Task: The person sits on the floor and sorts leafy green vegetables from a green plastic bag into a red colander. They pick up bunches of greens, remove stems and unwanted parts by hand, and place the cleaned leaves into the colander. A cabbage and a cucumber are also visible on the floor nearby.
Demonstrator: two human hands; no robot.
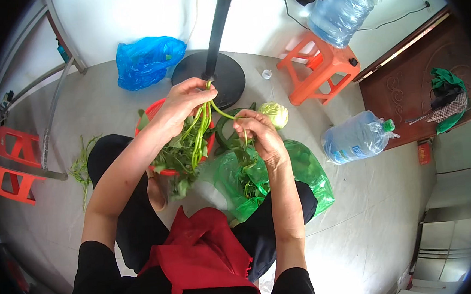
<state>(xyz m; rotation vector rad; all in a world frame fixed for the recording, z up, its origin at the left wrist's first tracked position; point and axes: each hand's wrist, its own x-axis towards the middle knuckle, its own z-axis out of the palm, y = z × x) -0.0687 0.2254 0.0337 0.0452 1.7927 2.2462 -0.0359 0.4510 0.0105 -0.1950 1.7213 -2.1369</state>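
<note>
My left hand (189, 99) pinches the upper ends of a bunch of long green leafy-vegetable stems (202, 137), which hang with their leaves downward. Between finger and thumb, my right hand (259, 133) grips one stem (223, 112) that curves across from the bunch. Below my left hand sits a red plastic basket (157, 107) holding leafy greens (174, 156), partly hidden by the forearm and stems. Under my right hand lies a green plastic bag (308, 162) with more greens (248, 183) inside.
A pale cabbage (274, 114) and a dark green gourd-like vegetable (223, 137) lie beyond the bag. Behind them stands a round black pole base (231, 86) beside a blue plastic bag (145, 63). Loose stems (82, 168) lie left; a wrapped water jug (355, 136) and orange stool (322, 69) stand right.
</note>
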